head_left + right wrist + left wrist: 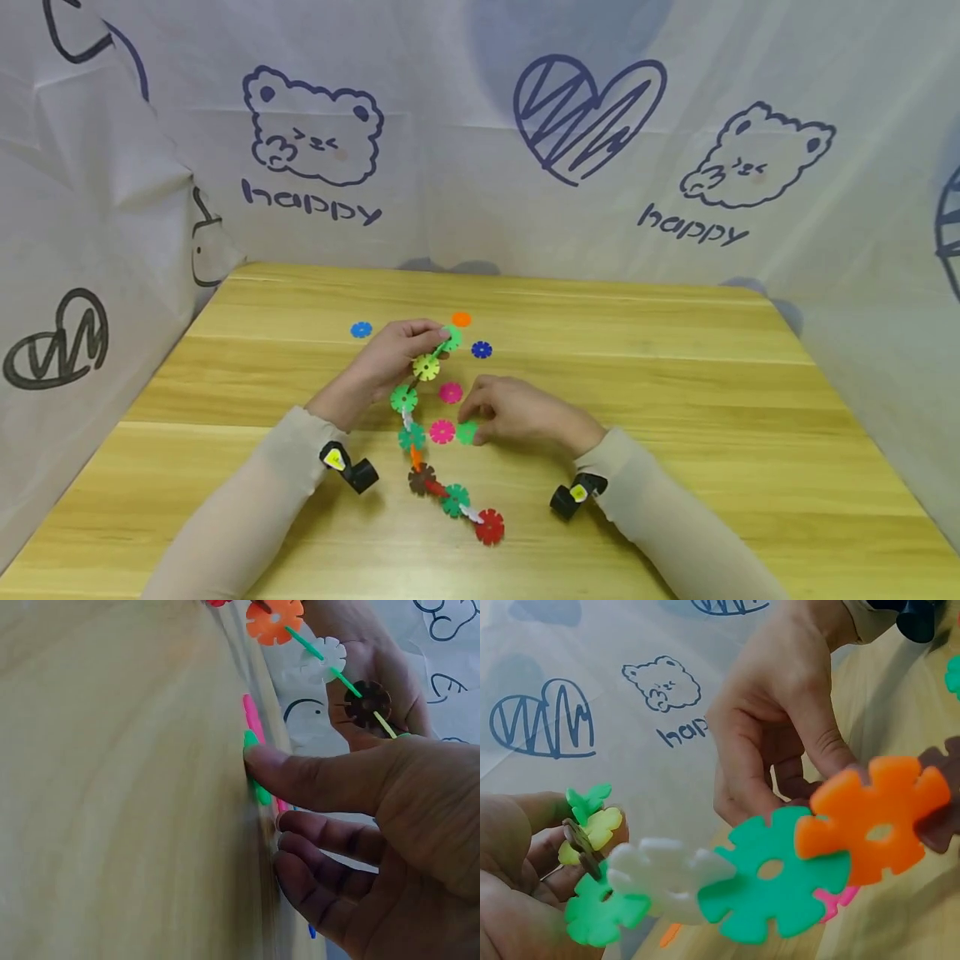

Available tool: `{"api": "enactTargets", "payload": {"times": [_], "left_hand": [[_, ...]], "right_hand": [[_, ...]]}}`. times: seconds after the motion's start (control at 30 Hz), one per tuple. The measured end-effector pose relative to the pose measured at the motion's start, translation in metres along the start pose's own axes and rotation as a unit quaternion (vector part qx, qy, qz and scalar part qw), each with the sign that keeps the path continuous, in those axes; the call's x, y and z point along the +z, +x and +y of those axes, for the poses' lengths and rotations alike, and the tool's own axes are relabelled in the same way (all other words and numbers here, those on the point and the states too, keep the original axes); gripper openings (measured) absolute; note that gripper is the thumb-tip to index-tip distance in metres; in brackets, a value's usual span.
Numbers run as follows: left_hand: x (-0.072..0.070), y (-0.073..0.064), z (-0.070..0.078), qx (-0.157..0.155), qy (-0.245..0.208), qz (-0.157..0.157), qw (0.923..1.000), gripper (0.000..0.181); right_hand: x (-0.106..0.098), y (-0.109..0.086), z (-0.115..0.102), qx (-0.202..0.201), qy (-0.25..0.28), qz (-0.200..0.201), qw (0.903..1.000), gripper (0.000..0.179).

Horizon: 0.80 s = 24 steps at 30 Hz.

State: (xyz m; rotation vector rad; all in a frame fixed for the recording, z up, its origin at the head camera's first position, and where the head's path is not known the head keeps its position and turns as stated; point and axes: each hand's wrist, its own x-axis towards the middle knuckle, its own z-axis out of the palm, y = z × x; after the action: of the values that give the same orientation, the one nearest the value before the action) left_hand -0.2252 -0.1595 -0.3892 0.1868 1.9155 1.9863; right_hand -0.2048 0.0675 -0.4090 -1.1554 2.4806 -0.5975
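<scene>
My left hand pinches the upper end of a chain of slotted plastic snowflake discs at a green disc. From there the chain runs down through a yellow disc, a white disc, an orange disc and a brown disc to a red disc. My right hand is low over the table, its thumb touching a loose green disc. In the right wrist view, a gap shows between thumb and loosely bent fingers.
Two pink discs lie between the chain and my right hand. Farther back are an orange disc, a dark blue disc and a light blue disc. A drawn-on white sheet hangs behind the wooden table.
</scene>
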Motion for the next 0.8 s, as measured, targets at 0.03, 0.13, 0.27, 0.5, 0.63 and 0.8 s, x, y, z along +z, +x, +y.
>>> {"api": "enactTargets", "payload": {"times": [0.03, 0.13, 0.27, 0.5, 0.63, 0.8], "left_hand": [[0.001, -0.001, 0.0, 0.004, -0.003, -0.001, 1.0, 0.032], [0.002, -0.002, 0.0, 0.015, -0.005, -0.003, 0.9999, 0.03], [0.004, -0.003, -0.001, 0.024, -0.005, 0.0, 0.9997, 0.027], [0.007, -0.003, -0.002, 0.033, -0.001, 0.004, 0.9994, 0.027], [0.009, -0.004, 0.0, 0.039, 0.013, 0.005, 0.9991, 0.027], [0.013, -0.005, 0.002, 0.044, 0.016, 0.003, 0.9989, 0.026]], "right_hand": [[0.0, 0.0, 0.0, 0.001, -0.001, 0.002, 1.0, 0.026], [-0.001, 0.0, 0.001, 0.01, 0.016, 0.007, 0.9998, 0.023], [-0.005, -0.001, 0.005, 0.025, 0.05, 0.027, 0.998, 0.019], [-0.019, -0.005, 0.013, 0.027, 0.041, 0.159, 0.986, 0.008], [-0.027, -0.007, 0.013, 0.028, 0.042, 0.232, 0.9714, 0.008], [-0.033, -0.01, 0.01, 0.007, 0.068, 0.283, 0.9566, 0.009]]}}
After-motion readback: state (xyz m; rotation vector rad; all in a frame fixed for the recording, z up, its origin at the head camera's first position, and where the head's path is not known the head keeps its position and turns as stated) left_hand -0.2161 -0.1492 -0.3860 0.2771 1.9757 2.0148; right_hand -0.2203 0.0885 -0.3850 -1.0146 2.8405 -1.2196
